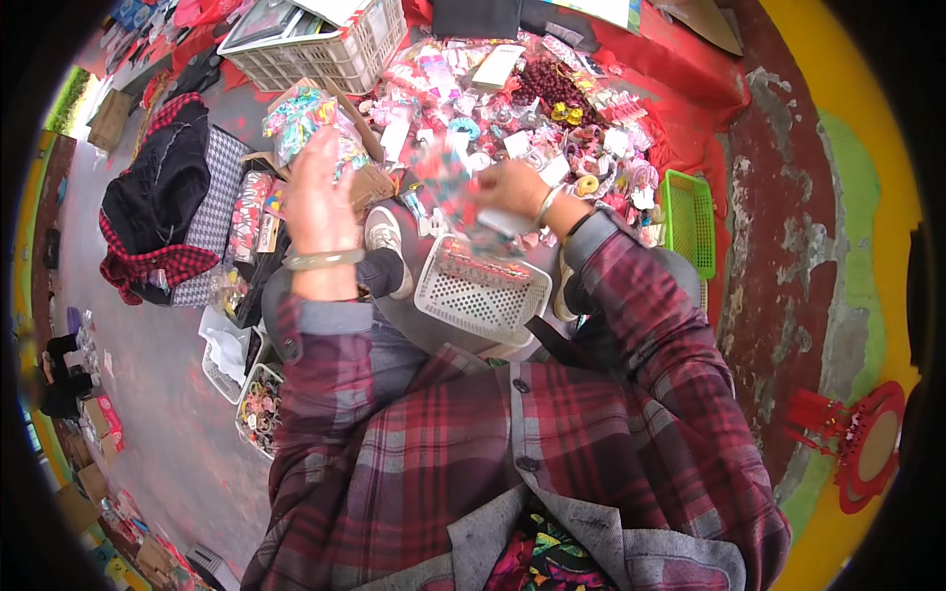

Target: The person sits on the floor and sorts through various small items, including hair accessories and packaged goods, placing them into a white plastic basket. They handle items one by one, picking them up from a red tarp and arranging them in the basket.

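Grasping a blurred red-and-teal item (pixel 450 189) in right hand (pixel 512 193) near white basket (pixel 483 311) — cannot tell grip of left hand (pixel 322 212)

Across from me, the plaid jacket (pixel 424 433) is wine-red, grey and black, dark-buttoned, over a brightly patterned top (pixel 554 559). Grey cuffs (pixel 335 317) finish both sleeves. A pale bangle (pixel 323 259) sits behind the left fingers (pixel 320 150), a silvery bracelet (pixel 546 206) behind the right fingers (pixel 490 181); between them, a light laced shoe (pixel 384 233).
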Action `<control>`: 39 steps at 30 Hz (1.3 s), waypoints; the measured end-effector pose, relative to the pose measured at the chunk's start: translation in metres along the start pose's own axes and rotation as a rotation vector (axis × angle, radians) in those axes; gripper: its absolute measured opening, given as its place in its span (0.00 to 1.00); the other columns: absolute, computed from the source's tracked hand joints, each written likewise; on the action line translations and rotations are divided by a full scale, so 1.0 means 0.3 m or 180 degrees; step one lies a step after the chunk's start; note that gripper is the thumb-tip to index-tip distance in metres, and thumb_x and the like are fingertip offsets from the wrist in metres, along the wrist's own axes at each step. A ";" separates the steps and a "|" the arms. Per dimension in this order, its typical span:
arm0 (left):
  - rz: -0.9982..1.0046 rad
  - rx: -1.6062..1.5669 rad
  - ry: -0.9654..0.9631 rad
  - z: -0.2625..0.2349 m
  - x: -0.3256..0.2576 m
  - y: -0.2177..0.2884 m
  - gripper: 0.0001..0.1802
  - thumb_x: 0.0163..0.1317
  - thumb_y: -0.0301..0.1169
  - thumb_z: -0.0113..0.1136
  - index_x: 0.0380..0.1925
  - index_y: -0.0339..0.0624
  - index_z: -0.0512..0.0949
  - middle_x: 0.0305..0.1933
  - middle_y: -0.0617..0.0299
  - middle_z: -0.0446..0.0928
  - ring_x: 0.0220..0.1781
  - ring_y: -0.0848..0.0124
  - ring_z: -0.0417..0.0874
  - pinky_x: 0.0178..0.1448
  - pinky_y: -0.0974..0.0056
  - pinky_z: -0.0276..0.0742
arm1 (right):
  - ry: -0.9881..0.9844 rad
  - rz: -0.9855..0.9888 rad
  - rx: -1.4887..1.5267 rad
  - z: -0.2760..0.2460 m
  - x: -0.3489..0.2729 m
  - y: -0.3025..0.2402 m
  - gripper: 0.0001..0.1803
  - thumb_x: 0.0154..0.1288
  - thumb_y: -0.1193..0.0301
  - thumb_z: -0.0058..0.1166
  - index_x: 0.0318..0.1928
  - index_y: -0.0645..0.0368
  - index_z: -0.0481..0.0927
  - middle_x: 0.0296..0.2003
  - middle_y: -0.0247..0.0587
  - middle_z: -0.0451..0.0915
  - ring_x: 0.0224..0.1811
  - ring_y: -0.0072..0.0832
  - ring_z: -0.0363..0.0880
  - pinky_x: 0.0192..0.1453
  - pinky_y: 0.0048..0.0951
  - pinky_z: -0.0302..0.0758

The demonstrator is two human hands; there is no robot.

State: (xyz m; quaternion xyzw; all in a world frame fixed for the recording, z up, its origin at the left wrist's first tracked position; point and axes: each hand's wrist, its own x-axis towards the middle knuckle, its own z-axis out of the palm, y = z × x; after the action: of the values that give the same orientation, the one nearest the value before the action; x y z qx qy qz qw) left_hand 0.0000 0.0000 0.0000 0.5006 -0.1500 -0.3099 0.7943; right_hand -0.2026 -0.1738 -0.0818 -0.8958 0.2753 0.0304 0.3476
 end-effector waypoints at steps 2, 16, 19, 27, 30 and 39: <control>0.0138 -0.0046 0.0058 -0.020 0.010 0.039 0.23 0.65 0.38 0.49 0.56 0.35 0.68 0.62 0.52 0.67 0.66 0.63 0.64 0.67 0.55 0.59 | -0.0360 -0.0102 -0.0754 0.117 -0.002 0.025 0.19 0.52 0.56 0.53 0.33 0.60 0.82 0.31 0.52 0.81 0.35 0.43 0.81 0.42 0.39 0.77; 0.0347 0.0321 0.0312 -0.090 0.020 0.038 0.13 0.65 0.29 0.49 0.45 0.32 0.74 0.49 0.53 0.76 0.54 0.66 0.76 0.58 0.62 0.68 | -0.1411 0.0446 -0.1372 0.678 -0.070 0.188 0.11 0.57 0.72 0.50 0.39 0.56 0.83 0.40 0.46 0.82 0.45 0.39 0.81 0.45 0.39 0.77; 0.0344 0.0298 0.0203 -0.066 0.022 0.032 0.13 0.65 0.29 0.49 0.44 0.32 0.75 0.49 0.53 0.76 0.54 0.67 0.76 0.57 0.63 0.68 | -0.1396 0.0484 -0.1562 0.726 -0.055 0.253 0.12 0.58 0.71 0.50 0.40 0.56 0.83 0.41 0.45 0.82 0.45 0.38 0.81 0.46 0.37 0.77; 0.0663 -0.0033 0.0246 -0.119 -0.022 0.128 0.14 0.65 0.28 0.47 0.45 0.30 0.74 0.50 0.50 0.76 0.55 0.64 0.75 0.59 0.61 0.68 | -0.1877 -0.0060 -0.1728 0.563 -0.066 0.235 0.13 0.55 0.72 0.49 0.39 0.61 0.82 0.39 0.50 0.81 0.41 0.40 0.82 0.45 0.38 0.77; 0.1234 0.0139 0.0577 -0.177 -0.052 0.277 0.16 0.65 0.32 0.46 0.45 0.31 0.74 0.52 0.50 0.75 0.59 0.63 0.72 0.65 0.58 0.60 | -0.1580 -0.0326 -0.1662 0.456 -0.077 0.231 0.11 0.47 0.67 0.54 0.26 0.61 0.83 0.27 0.52 0.81 0.32 0.46 0.81 0.38 0.44 0.76; 0.1365 0.2922 0.1419 -1.017 0.126 0.178 0.09 0.59 0.27 0.51 0.34 0.37 0.80 0.32 0.63 0.79 0.34 0.75 0.77 0.40 0.68 0.73 | -0.1326 -0.0459 -0.1293 0.101 -0.225 -0.110 0.16 0.58 0.58 0.50 0.31 0.57 0.82 0.28 0.48 0.81 0.33 0.45 0.80 0.39 0.43 0.75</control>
State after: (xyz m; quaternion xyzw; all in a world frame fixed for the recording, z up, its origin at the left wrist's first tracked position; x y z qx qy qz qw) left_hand 0.2144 0.2064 -0.0937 0.8071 -0.1965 0.0695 0.5524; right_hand -0.2385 -0.1026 -0.0680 -0.9387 0.1219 0.2432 0.2115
